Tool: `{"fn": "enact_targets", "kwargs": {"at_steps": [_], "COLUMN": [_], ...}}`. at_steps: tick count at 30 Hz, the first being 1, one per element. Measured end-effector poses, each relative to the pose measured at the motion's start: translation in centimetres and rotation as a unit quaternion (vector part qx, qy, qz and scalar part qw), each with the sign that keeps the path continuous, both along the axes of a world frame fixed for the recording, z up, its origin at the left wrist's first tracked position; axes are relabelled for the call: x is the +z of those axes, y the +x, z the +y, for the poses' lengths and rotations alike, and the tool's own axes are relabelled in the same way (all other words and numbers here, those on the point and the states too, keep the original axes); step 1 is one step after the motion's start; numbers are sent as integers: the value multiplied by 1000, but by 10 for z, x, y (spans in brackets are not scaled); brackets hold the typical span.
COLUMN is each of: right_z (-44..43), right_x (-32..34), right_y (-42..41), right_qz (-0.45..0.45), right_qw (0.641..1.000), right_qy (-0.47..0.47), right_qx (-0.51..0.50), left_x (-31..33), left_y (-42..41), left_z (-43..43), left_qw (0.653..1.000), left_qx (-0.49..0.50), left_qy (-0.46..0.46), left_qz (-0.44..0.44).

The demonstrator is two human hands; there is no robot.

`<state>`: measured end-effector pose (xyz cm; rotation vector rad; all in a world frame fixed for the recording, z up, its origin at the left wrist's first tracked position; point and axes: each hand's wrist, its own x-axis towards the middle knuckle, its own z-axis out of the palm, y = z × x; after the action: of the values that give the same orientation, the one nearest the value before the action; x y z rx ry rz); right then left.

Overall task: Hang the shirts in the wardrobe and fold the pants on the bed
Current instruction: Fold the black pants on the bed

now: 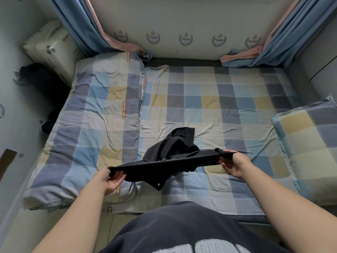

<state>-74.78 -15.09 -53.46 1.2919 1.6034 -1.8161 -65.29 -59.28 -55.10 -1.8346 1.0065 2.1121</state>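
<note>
Closest to the lens, a dark T-shirt (182, 229) on the person's chest fills the bottom of the view, and both bare forearms reach out over the bed (228, 99). Left hand (111, 180) pinches one end of a black pair of pants (169, 154), right hand (232, 164) grips the other end, and the waistband is pulled taut between them, just above the checked sheet. Behind that stretched edge, the legs trail in a crumpled heap on the bed, further from the person. One flap with a small pale snap hangs below the band on the near side.

Relative to the pants, a folded quilt (94, 114) lies to the left and a pillow (310, 143) sits well off to the right. Another dark garment (49, 121) lies beyond the quilt at the bed's left edge.

Judging from this, the fold has not begun. The risk: the bunched legs could stay twisted if the pants go down without a shake, giving a lumpy fold. That loose flap may also tuck under crookedly, and a slack pinch on either side would drop the band unevenly.
</note>
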Motion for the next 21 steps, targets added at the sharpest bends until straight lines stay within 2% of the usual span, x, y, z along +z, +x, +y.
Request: {"fn": "enact_targets", "kwargs": {"at_steps": [5,8,10,12,14,16,18,19,21], "right_z": [0,-1,-5,-6,-1,6,10,10,7], "right_x": [-3,-2,-3,-2,-5,-10,-8,-3,11], "right_y": [-1,1,2,4,5,3,0,-3,-13], "right_qz": [19,53,82,112,138,134,136,152,194], "right_qw": [990,990,993,984,961,931,901,893,888], "right_qy": [-130,-131,-41,91,208,301,355,359,347], "right_qx": [-43,13,72,101,116,157,208,224,232], "left_x": [1,4,1,-4,-8,-11,-9,-4,8], "left_y": [-1,-1,-3,-2,3,7,6,1,-15], "left_z": [-4,-6,-2,4,5,4,3,3,3], "left_qw": [997,989,987,977,940,883,831,823,835], "left_qx": [-1,-20,-54,-97,-154,-227,-282,-286,-261], "left_qy": [16,30,-19,-147,-296,-411,-479,-490,-472], "left_qz": [80,144,151,121,77,30,13,37,105]}}
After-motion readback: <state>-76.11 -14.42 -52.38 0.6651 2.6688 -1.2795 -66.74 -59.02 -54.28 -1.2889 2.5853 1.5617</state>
